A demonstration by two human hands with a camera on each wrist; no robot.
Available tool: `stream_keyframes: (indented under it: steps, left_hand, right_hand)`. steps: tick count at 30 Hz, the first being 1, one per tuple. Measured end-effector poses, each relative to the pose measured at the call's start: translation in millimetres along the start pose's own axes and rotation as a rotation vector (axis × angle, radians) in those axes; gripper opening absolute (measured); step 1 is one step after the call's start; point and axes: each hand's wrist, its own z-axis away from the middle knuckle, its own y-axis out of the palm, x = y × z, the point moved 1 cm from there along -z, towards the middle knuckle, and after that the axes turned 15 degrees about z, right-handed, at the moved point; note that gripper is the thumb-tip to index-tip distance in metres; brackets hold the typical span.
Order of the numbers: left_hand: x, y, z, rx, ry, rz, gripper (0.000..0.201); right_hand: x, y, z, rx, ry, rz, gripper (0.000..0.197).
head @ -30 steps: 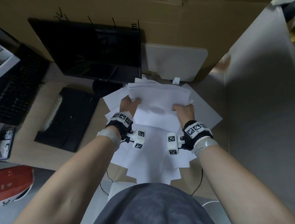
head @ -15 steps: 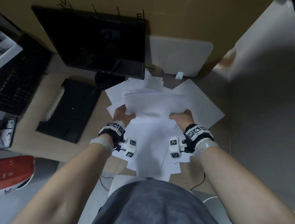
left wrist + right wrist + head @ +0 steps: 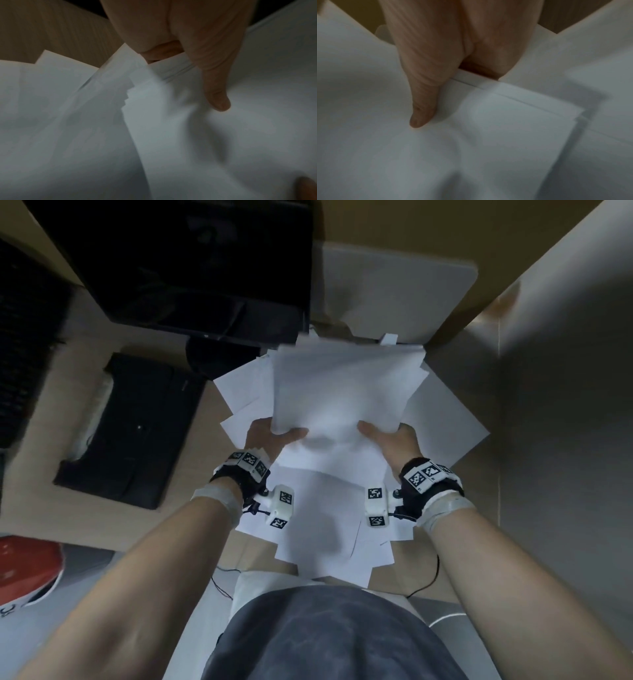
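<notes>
Your left hand [image 3: 270, 440] and right hand [image 3: 387, 440] each gripped a near corner of the stack of paper [image 3: 346, 392] in the head view, thumbs on top and fingers hidden beneath. A second earlier you held that stack low and nearly flat. By this moment you had tipped it up so its broad face showed, its far edge near the monitor [image 3: 171, 261], clear of the loose sheets [image 3: 318, 529] fanned across the desk [image 3: 85, 518]. I'd judge the bundle was gathered and ready to be knocked square, with plenty of sheets left to collect.

From the left wrist, your left thumb [image 3: 217, 94] pressed down on the top sheet. The stack's edges beside it were stepped and uneven, though blurred.

From the right wrist, your right thumb [image 3: 423, 108] lay on the top sheet likewise, and the corner edges beside it were staggered, not flush.
</notes>
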Motion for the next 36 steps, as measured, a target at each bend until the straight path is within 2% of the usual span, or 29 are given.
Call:
stream_keyframes:
  steps: [2, 5, 6, 9, 11, 14, 17, 20, 22, 25, 27, 30, 32, 36]
  left_hand:
    - [1.2, -0.7, -0.3, 0.012, 0.056, 0.019, 0.033]
    - [11.7, 1.2, 5.1, 0.038, 0.001, -0.048, 0.034]
    - [21.2, 2.4, 5.5, 0.039, -0.036, -0.083, 0.033]
    - [51.8, 9.8, 10.1, 0.059, -0.143, -0.135, 0.027]
    - [76.8, 14.9, 9.3, 0.059, -0.227, -0.125, 0.024]
    - [106.4, 21.8, 10.9, 0.016, -0.325, 0.035, 0.021]
    - [120.3, 28.2, 16.7, -0.027, -0.415, 0.276, 0.010]
    - [128.0, 29.9, 24.3, -0.016, -0.397, 0.288, 0.014]
    - [131.3, 25.0, 26.2, -0.079, -0.360, 0.289, 0.013]
    - [130.1, 19.7, 30.2, -0.123, -0.374, 0.414, 0.011]
    - [128.8, 22.0, 33.2, -0.079, -0.381, 0.379, 0.013]
    - [131.1, 28.9, 39.1, -0.032, -0.438, 0.409, 0.025]
    - [133.9, 27.8, 42.2, -0.040, -0.496, 0.451, 0.033]
    - [135.7, 23.8, 39.8, -0.061, -0.558, 0.523, 0.041]
  right_hand:
    - [-4.0, 0.7, 0.3, 0.008, 0.020, -0.053, 0.021]
    - [-25.2, 0.5, 2.2, -0.007, 0.086, -0.060, 0.028]
    - [-35.8, -0.3, 1.5, -0.018, 0.132, -0.054, 0.037]
    - [-65.9, -2.6, -3.6, 0.006, 0.269, 0.053, 0.087]
    - [-84.3, -2.7, -5.1, 0.066, 0.339, 0.080, 0.096]
    - [-117.0, -0.5, 4.7, 0.086, 0.442, 0.136, 0.081]
    - [-141.6, 4.0, 18.8, 0.106, 0.470, 0.224, 0.074]
    - [-149.5, 6.6, 20.7, 0.138, 0.480, 0.241, 0.075]
    - [-142.3, 3.2, 18.9, 0.129, 0.448, 0.199, 0.076]
    - [-136.4, -3.3, 16.4, 0.103, 0.432, 0.083, 0.085]
    - [-138.3, -3.3, 16.0, 0.101, 0.402, 0.088, 0.086]
    - [-140.7, 3.2, 18.7, 0.137, 0.357, 0.156, 0.073]
    - [-141.2, 6.0, 19.6, 0.137, 0.334, 0.172, 0.064]
    - [-149.1, 7.1, 14.3, 0.139, 0.372, 0.165, 0.063]
